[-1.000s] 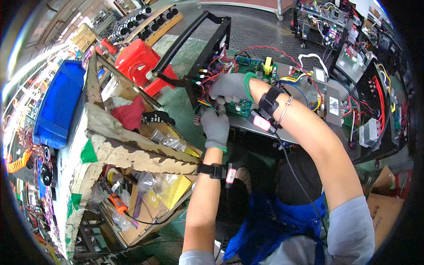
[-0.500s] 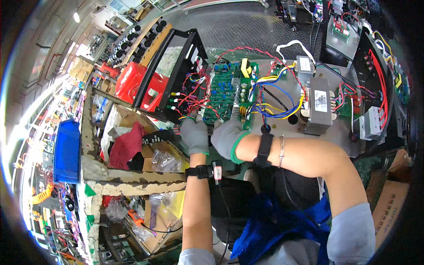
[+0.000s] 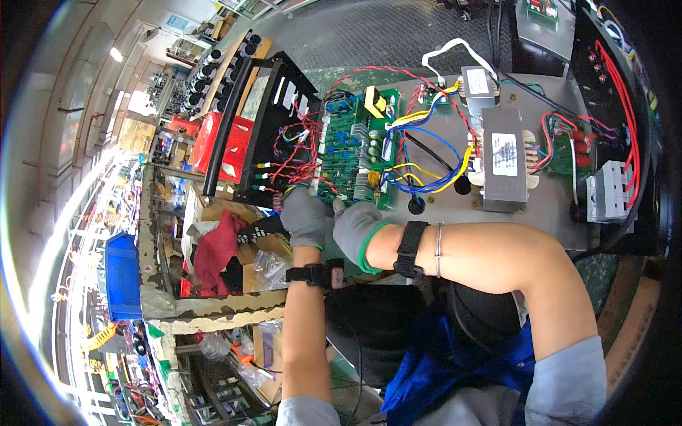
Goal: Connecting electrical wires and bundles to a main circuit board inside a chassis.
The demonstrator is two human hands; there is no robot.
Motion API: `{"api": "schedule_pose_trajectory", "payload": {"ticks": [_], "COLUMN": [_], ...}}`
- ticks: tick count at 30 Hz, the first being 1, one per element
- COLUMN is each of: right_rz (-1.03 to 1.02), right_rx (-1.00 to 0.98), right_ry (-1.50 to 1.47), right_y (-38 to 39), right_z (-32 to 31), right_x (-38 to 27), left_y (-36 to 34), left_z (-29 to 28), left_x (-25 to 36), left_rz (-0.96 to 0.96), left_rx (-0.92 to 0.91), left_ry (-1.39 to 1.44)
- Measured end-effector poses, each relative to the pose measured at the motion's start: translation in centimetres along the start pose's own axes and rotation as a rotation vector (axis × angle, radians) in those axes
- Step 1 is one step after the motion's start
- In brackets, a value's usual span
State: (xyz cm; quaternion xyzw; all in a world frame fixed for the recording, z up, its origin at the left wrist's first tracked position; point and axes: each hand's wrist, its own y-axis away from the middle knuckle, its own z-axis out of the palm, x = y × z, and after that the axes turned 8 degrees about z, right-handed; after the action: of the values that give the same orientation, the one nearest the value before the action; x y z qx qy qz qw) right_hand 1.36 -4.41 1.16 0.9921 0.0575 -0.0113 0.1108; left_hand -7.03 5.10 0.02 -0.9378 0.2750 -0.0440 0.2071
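Both my hands wear grey gloves and work at the near edge of a green circuit board (image 3: 348,153) packed with components. My left hand (image 3: 304,219) is closed at the board's near left corner, where red, yellow and blue wires (image 3: 302,160) run down to its fingertips. Its fingertips are partly hidden, so what they pinch does not show. Beside it, my right hand (image 3: 356,231) is curled, thumb raised against the board's edge; anything inside the fingers is hidden. A black front panel (image 3: 273,117) stands on edge left of the board, joined to it by the wires.
Right of the board, a large transformer (image 3: 503,160) and a smaller one (image 3: 479,89) sit on a metal base plate (image 3: 433,195). A white breaker block (image 3: 608,192) stands by the black side panel. Left are a red object (image 3: 231,145), a red cloth (image 3: 219,248) and a blue bin (image 3: 123,277).
The view has shifted, so the board and panel sit a little further left. Both hands stay at the board's near edge; the right hand looks slightly lower and more curled, thumb up.
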Motion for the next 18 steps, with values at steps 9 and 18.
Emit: {"api": "schedule_pose_trajectory", "payload": {"ticks": [9, 18], "right_rz": [-0.066, -0.135], "right_rx": [-0.066, -0.075], "right_ry": [-0.029, -0.048], "right_y": [-0.5, 0.1], "right_z": [0.5, 0.3], "right_x": [0.1, 1.1], "left_y": [-1.5, -1.9], "left_z": [0.5, -0.4], "left_x": [-2.5, -0.5], "left_rz": [-0.138, -0.345], "left_rx": [-0.117, -0.232], "left_ry": [0.336, 0.551]}}
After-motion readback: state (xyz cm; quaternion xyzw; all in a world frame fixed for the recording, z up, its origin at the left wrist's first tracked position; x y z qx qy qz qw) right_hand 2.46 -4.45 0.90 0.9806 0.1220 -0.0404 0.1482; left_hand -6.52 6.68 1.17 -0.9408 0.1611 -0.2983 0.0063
